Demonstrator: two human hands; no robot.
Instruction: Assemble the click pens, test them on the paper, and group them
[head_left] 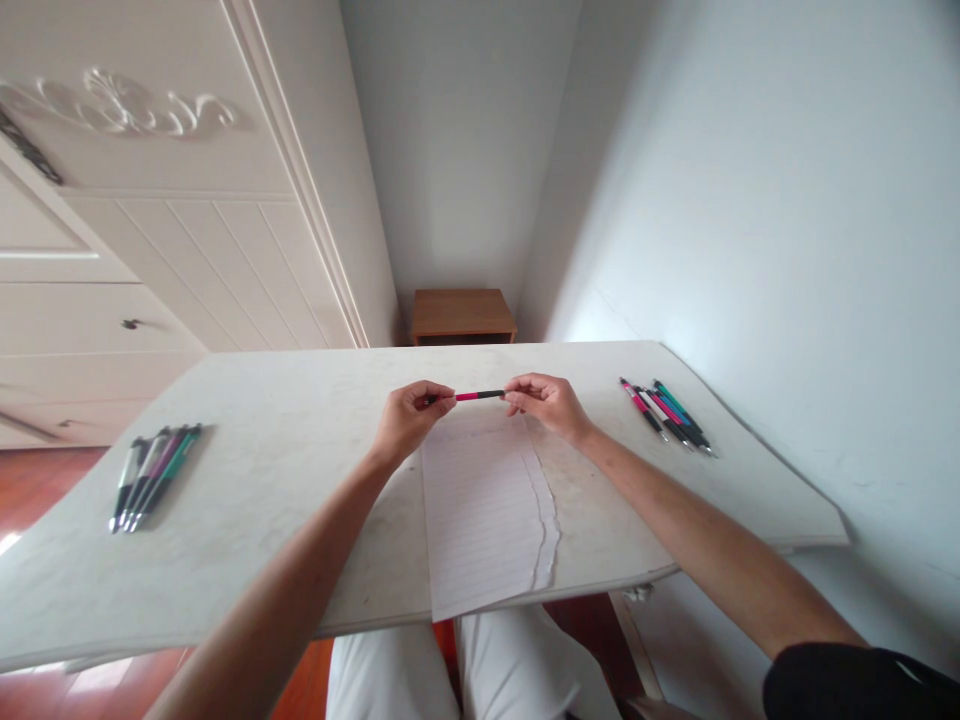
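A pink and black pen (477,396) is held level above the table between both hands. My left hand (410,416) is closed in a pinch on its left end. My right hand (545,401) is closed in a pinch on its right end. Right below the pen lies a lined sheet of paper (484,510), torn along its right edge, reaching the table's front edge.
Several pens (154,473) lie grouped at the left of the white table (247,500). More pens (667,411) lie at the right near the wall. A white wardrobe (150,230) stands at left, a small wooden stand (462,315) beyond the table.
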